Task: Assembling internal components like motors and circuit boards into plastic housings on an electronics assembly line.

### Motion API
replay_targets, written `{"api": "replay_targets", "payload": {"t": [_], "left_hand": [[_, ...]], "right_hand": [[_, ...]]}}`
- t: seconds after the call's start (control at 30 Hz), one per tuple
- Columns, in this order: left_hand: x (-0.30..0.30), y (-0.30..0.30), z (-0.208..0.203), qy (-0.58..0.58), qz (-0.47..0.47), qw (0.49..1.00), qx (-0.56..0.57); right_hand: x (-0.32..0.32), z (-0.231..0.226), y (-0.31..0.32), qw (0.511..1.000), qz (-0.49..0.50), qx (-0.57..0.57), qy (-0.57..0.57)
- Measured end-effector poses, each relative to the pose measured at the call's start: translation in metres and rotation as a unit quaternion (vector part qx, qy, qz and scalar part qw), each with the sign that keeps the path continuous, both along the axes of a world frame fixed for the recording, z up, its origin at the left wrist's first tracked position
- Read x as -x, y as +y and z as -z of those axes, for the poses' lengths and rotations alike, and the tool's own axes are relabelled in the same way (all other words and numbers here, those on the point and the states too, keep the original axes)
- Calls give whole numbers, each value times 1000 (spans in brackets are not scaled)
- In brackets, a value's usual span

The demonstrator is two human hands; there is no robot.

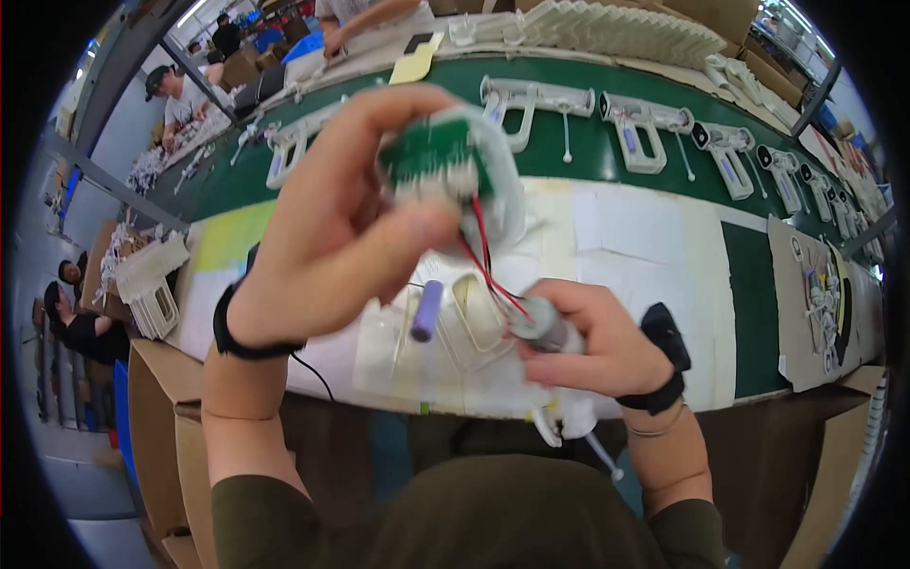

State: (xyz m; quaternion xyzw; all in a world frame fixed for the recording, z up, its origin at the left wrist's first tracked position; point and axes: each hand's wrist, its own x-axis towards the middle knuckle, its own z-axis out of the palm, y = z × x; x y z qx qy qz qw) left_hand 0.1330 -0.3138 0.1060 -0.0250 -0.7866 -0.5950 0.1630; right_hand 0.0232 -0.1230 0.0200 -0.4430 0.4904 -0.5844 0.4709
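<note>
My left hand [327, 232] is raised and closed round a green circuit board [427, 156] that sits in a rounded, translucent white plastic part [507, 180]. Red and black wires [485, 261] run from the board down to a small grey metal motor [542, 322]. My right hand [607, 337] grips that motor between thumb and fingers. Between the hands, a purple cylindrical battery [427, 310] appears above the paper-covered bench. Behind it lies a pale plastic shell [479, 318], partly hidden. Below my right hand, a white plastic piece with a thin rod [578, 417] shows at the bench's front edge.
Beyond the bench runs a green conveyor [569, 156] carrying several white gun-shaped assemblies [635, 123]. Cardboard boxes [156, 370] stand at left; a cardboard sheet with small parts [815, 303] lies at right. Stacked white shells [607, 33] line the far side, where people work.
</note>
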Motion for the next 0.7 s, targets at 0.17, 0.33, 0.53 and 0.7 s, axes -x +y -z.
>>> {"api": "replay_targets", "payload": {"t": [0.17, 0.33, 0.53, 0.7], "left_hand": [[-34, 32, 30, -2, -72, 995, -66], [-30, 21, 75, 79, -29, 978, -190], [8, -18, 190, -31, -259, 952, -161], [-13, -47, 198, -11, -332, 942, 40]], "right_hand": [[10, -7, 31, 988, -59, 37, 141], [48, -14, 9, 946, -56, -19, 319], [73, 71, -65, 788, 130, -97, 594], [56, 86, -109, 782, 173, -71, 595]]}}
